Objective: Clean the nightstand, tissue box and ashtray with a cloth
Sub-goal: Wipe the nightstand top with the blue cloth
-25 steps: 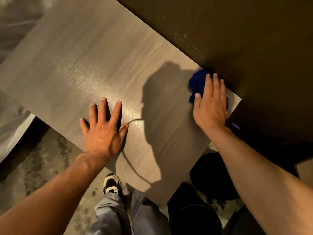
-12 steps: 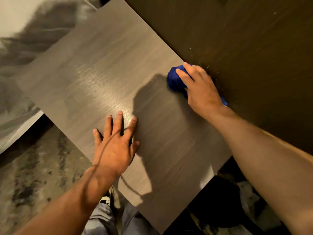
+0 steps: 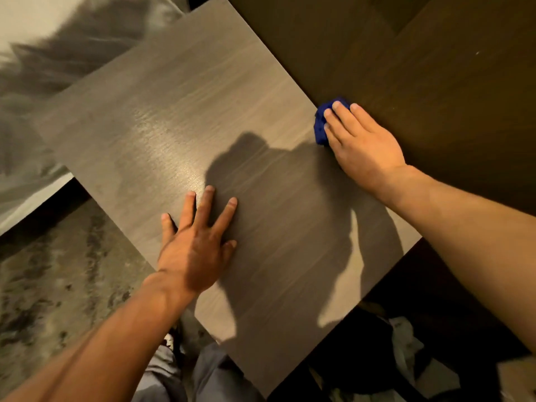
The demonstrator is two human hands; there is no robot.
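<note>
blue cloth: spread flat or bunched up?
Bunched. The small blue cloth is a crumpled wad under the right hand, at the grey wood-grain nightstand top's back edge.

Two hands (image 3: 197, 250), one blue cloth (image 3: 320, 126), one nightstand (image 3: 179, 111), one shoe (image 3: 171, 340).

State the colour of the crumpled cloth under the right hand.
Deep blue crumpled cloth, seen best in the head view, pressed under the right hand.

a dark brown wood-panelled wall (image 3: 420, 68) filled the upper right of the frame, pale bedding (image 3: 26, 91) lay at upper left, and mottled grey carpet (image 3: 52, 285) covered the lower left under warm light.
</note>
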